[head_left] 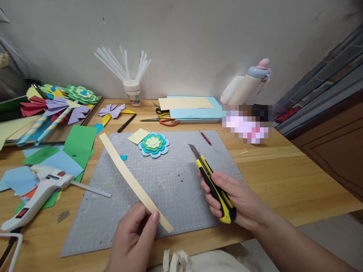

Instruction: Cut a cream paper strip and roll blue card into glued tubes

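My left hand (136,234) pinches a long pale-yellow paper strip (127,175) near its lower end. The strip slants up and left over the grey cutting mat (93,223). In my right hand (227,196) is a black and yellow utility knife (212,185), its blade out and pointing up and left above the mat. Beyond the strip lies a layered paper flower (154,144) in blue, green and cream, beside a pale-yellow paper square (138,136). A small blue paper scrap (123,157) and a dark red pencil (205,138) also rest on the mat.
On the left, a white hot glue gun (42,192) lies by green and blue paper (81,143) and several paper flowers (56,107). Behind the mat are a black pen (126,122), red-handled scissors (168,122), stacked paper (195,109), a cup (132,92) of glue sticks and a bottle (246,85).
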Action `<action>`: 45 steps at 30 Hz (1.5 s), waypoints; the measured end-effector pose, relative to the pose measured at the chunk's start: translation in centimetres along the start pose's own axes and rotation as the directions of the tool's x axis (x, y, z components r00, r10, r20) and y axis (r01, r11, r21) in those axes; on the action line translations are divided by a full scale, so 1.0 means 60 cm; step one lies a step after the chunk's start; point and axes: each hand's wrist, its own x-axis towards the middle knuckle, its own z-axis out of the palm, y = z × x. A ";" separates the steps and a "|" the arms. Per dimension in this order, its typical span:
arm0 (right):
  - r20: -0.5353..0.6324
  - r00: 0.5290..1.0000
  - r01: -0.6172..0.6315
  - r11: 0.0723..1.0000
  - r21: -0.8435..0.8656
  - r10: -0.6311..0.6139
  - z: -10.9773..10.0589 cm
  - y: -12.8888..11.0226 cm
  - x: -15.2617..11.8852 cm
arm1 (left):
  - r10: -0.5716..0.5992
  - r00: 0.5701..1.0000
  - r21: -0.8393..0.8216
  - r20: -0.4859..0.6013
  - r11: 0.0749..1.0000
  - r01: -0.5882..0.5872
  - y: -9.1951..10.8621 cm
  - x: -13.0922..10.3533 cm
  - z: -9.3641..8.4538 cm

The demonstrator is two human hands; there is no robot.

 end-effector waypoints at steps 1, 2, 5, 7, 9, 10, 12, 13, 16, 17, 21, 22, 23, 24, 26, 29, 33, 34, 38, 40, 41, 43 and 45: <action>0.002 1.000 0.009 1.000 0.016 -0.009 0.003 0.004 0.001 | 0.000 1.000 -0.001 -0.001 1.000 0.000 0.001 -0.001 0.000; -0.002 1.000 0.018 0.999 0.027 -0.018 0.005 0.007 0.002 | 0.000 1.000 -0.003 -0.003 1.000 0.000 0.003 -0.001 0.000; -0.007 0.999 0.034 0.999 0.034 -0.034 0.007 0.014 0.004 | 0.005 1.000 -0.005 0.003 1.000 -0.005 0.004 -0.002 0.000; 0.018 0.999 0.031 0.999 0.010 -0.031 0.006 0.017 0.005 | 0.005 1.000 0.001 0.008 1.000 -0.005 0.003 -0.001 -0.001; 0.037 0.999 0.031 0.999 -0.024 -0.030 0.004 0.019 0.005 | 0.014 1.000 0.007 0.014 1.000 -0.014 0.001 -0.001 -0.001; 0.035 0.999 0.036 0.999 -0.037 -0.035 0.003 0.020 0.005 | 0.016 1.000 0.009 0.013 1.000 -0.016 0.000 -0.001 -0.001; 0.016 0.999 0.045 0.998 -0.048 -0.045 0.002 0.020 0.004 | 0.020 1.000 0.010 0.013 1.000 -0.020 -0.001 -0.001 -0.002; 0.011 0.999 0.045 0.997 -0.056 -0.045 0.001 0.019 0.003 | 0.020 1.000 0.011 0.010 1.000 -0.020 -0.001 -0.001 -0.002; 0.020 0.999 0.041 0.991 -0.128 -0.039 -0.006 0.007 -0.002 | 0.019 1.000 0.008 0.005 1.000 -0.019 -0.002 -0.002 -0.002; 0.015 0.999 0.046 0.983 -0.179 -0.044 -0.011 0.000 -0.003 | 0.020 1.000 0.006 0.006 1.000 -0.020 -0.002 -0.002 -0.002; -0.161 0.954 0.112 0.798 -0.592 -0.253 -0.054 -0.047 0.000 | 0.021 1.000 0.000 0.006 1.000 -0.021 -0.003 -0.001 0.000; -0.187 0.919 0.105 0.672 -0.733 -0.348 -0.071 -0.060 0.004 | 0.025 1.000 0.001 0.009 1.000 -0.025 -0.004 -0.001 0.001; -0.181 0.868 0.089 0.505 -0.859 -0.462 -0.089 -0.072 0.008 | 0.035 0.999 0.002 0.016 0.999 -0.035 -0.005 0.000 0.001; -0.127 0.815 0.067 0.311 -0.948 -0.566 -0.108 -0.083 0.012 | 0.049 0.999 0.004 0.024 0.999 -0.049 -0.005 0.000 0.002; -0.003 0.720 -0.050 -0.047 -0.998 -0.694 -0.148 -0.099 0.019 | 0.067 0.997 0.014 0.040 0.998 -0.067 -0.006 0.001 0.003; 0.018 0.676 -0.270 -0.270 -0.924 -0.737 -0.203 -0.110 0.021 | 0.061 0.997 0.030 0.049 0.998 -0.063 -0.006 0.000 0.003; -0.008 0.673 -0.352 -0.310 -0.883 -0.740 -0.249 -0.108 0.013 | 0.059 0.997 0.042 0.047 0.997 -0.061 -0.005 0.000 0.003; -0.013 0.685 -0.356 -0.319 -0.879 -0.729 -0.255 -0.106 0.012 | 0.060 0.997 0.042 0.048 0.997 -0.062 -0.005 0.000 0.003; -0.050 0.700 -0.389 -0.322 -0.863 -0.713 -0.242 -0.100 0.013 | 0.065 0.996 0.051 0.062 0.996 -0.068 -0.005 0.000 0.006; -0.040 0.678 -0.384 -0.306 -0.871 -0.734 -0.204 -0.094 0.011 | 0.070 0.995 0.060 0.064 0.995 -0.074 -0.004 0.001 0.008; -0.021 0.676 -0.357 -0.303 -0.884 -0.737 -0.176 -0.089 0.009 | 0.070 0.996 0.067 0.062 0.995 -0.074 -0.003 0.001 0.009; 0.148 0.759 0.021 -0.203 -0.979 -0.634 -0.105 -0.073 0.001 | 0.055 0.997 0.078 0.060 0.995 -0.060 0.001 0.005 0.012; 0.243 0.902 0.277 0.047 -0.960 -0.356 -0.031 -0.050 -0.004 | 0.024 0.998 0.071 0.055 0.997 -0.028 0.006 0.010 0.016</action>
